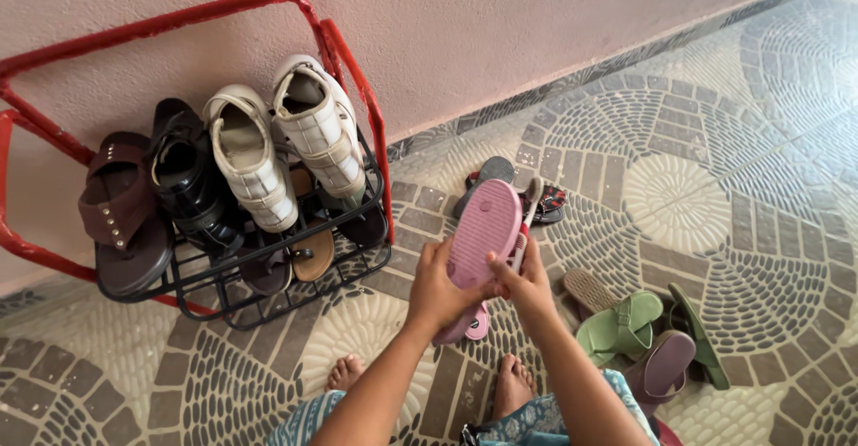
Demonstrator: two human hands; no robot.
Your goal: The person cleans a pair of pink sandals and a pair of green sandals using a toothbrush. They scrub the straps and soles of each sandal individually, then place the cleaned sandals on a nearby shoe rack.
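A pink flip-flop (pixel 483 231) is held sole-up in front of me. My left hand (pixel 438 292) grips its lower edge from the left. My right hand (pixel 525 283) holds a small brush (pixel 525 223) with a red and white handle against the sandal's right edge. A second pink flip-flop (pixel 474 325) shows below my hands, over the floor.
A red and black shoe rack (pixel 357 97) at the wall holds white sandals (pixel 286 142), black sandals (pixel 189 182) and a brown sandal (pixel 121 209). Green sandals (pixel 626 325) and a mauve slipper (pixel 666 366) lie at right. A dark sandal (pixel 500 178) lies behind. My bare feet (pixel 429 379) stand on patterned tiles.
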